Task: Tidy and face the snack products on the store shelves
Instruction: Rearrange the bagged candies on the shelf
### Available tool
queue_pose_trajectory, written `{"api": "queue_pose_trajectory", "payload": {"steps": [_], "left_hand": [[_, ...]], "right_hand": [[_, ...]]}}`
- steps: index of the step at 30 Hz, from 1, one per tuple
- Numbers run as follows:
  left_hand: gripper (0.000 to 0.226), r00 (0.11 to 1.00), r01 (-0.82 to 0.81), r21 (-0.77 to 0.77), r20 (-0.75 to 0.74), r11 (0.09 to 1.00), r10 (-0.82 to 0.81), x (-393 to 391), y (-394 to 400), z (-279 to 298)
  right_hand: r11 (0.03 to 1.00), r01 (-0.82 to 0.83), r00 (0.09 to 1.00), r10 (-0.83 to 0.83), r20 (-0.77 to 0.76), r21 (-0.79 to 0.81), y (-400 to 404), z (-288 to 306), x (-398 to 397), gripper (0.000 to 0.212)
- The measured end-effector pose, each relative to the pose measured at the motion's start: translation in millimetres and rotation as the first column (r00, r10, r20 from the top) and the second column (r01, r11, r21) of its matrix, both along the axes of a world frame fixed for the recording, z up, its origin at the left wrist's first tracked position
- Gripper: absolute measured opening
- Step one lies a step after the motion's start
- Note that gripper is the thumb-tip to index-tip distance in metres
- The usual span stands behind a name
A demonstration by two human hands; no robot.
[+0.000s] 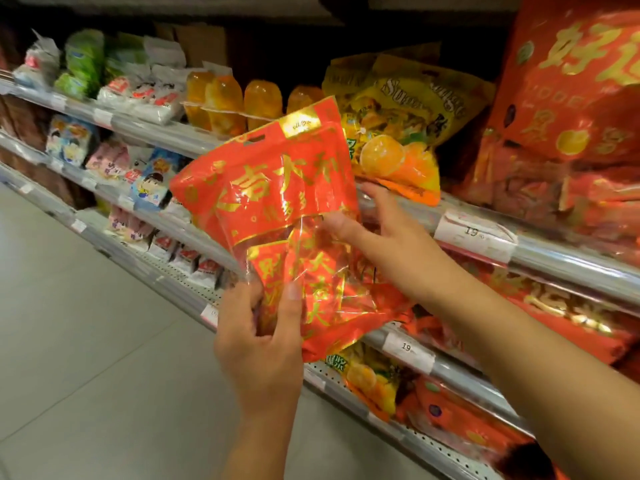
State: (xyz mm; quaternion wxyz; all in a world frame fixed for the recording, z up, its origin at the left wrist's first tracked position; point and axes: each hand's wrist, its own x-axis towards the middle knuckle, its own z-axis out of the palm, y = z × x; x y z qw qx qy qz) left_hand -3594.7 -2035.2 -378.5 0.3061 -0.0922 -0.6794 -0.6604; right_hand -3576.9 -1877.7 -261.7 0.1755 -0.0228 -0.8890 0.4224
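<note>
Fingers [292, 308] of the left hand [259, 348] pinched 2 glossy red-and-gold foil snack bags [273, 202]; right hand [388, 233] steadied them, fingers apart. Facing seemed underway; next, reshelving beyond the fingertips.

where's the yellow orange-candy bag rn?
Head view, upper centre-right: the yellow candy bag leans on the upper shelf, just behind the red bag held in both hands, with the large red pack to its right.
</note>
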Motion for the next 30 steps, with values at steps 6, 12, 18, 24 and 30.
{"api": "queue_pose_trajectory", "payload": {"steps": [6,12,18,24,30], "left_hand": [[0.037,0.960,-0.067,-0.137,-0.279,0.988,0.026,1.7,-2.7,-4.4],[0.053,0.997,-0.044,-0.157,-0.065,0.987,0.035,8.5,13.6,9.0],[0.059,0.958,0.269,-0.001,0.105,0.963,-0.267,7.9,16.4,7.0],[0.036,0.908,0.419,0.066,0.002,0.906,-0.420,6.6,24.6,29.4],[0.009,0.905,0.389,-0.343,-0.032,0.855,-0.424,28.7,58.7,53.9]], "right_hand": [[0.906,-0.258,0.952,0.298,0.072,-0.335,-3.3,7.5,4.0,0.054],[0.923,-0.051,0.996,0.019,-0.089,-0.382,2.1,-15.5,9.1,0.061],[0.987,0.012,0.950,-0.061,-0.305,-0.160,8.7,-21.5,44.6,0.040],[0.988,0.150,0.914,-0.147,-0.379,-0.020,33.9,-18.2,117.1,0.028],[0.952,0.232,0.895,-0.290,-0.340,-0.201,73.7,-10.4,190.4,0.026]]}}
